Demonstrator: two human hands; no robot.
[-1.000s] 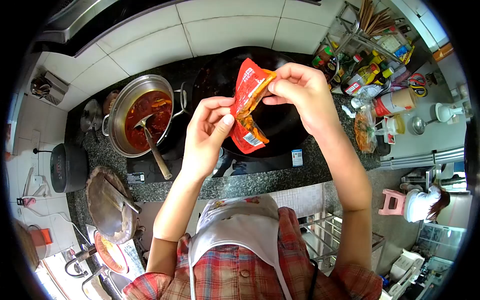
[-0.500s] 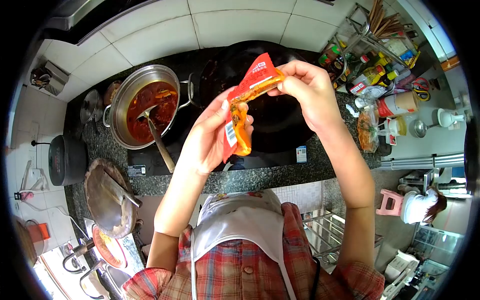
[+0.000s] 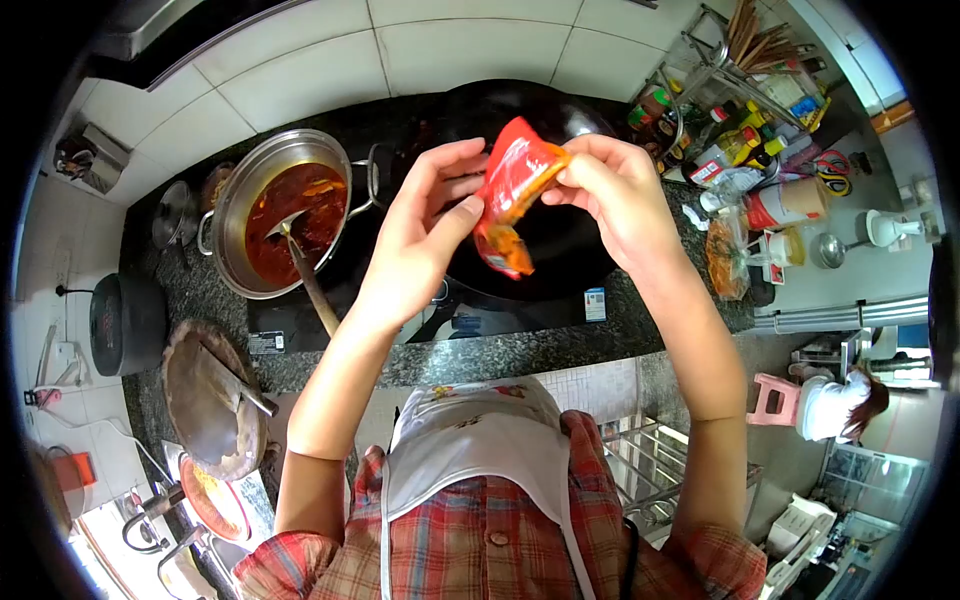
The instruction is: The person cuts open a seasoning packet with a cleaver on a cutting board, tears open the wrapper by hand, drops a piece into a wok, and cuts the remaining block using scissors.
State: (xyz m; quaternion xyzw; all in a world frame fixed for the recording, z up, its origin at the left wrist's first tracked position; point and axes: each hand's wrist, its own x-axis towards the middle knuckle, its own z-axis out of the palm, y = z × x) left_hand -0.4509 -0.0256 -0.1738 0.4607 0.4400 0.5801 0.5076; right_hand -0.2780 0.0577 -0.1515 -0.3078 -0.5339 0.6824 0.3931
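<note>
A torn red seasoning packet (image 3: pixel 513 172) with oily orange-brown residue on its inner side hangs above the black wok (image 3: pixel 560 265). My right hand (image 3: pixel 622 195) pinches the packet's right edge between thumb and fingers. At its left edge is my left hand (image 3: pixel 425 225), fingers spread and thumb tip against or just beside the packet; contact is hard to tell. To the left stands a steel two-handled pot (image 3: pixel 230 262) of dark red oily broth (image 3: pixel 290 245). A ladle (image 3: pixel 308 275) with a wooden handle leans in it.
Sauce bottles (image 3: pixel 725 155) and a rack with chopsticks (image 3: pixel 755 40) crowd the right counter. A worn round lid (image 3: pixel 195 425) with a cleaver (image 3: pixel 235 385) on it lies at left. Another person (image 3: pixel 835 405) is at far right, near a pink stool (image 3: pixel 772 400).
The packet has turned and folded over, its lower end swinging right. My left hand has loosened from around it and spread its fingers; my right hand keeps its pinch.
</note>
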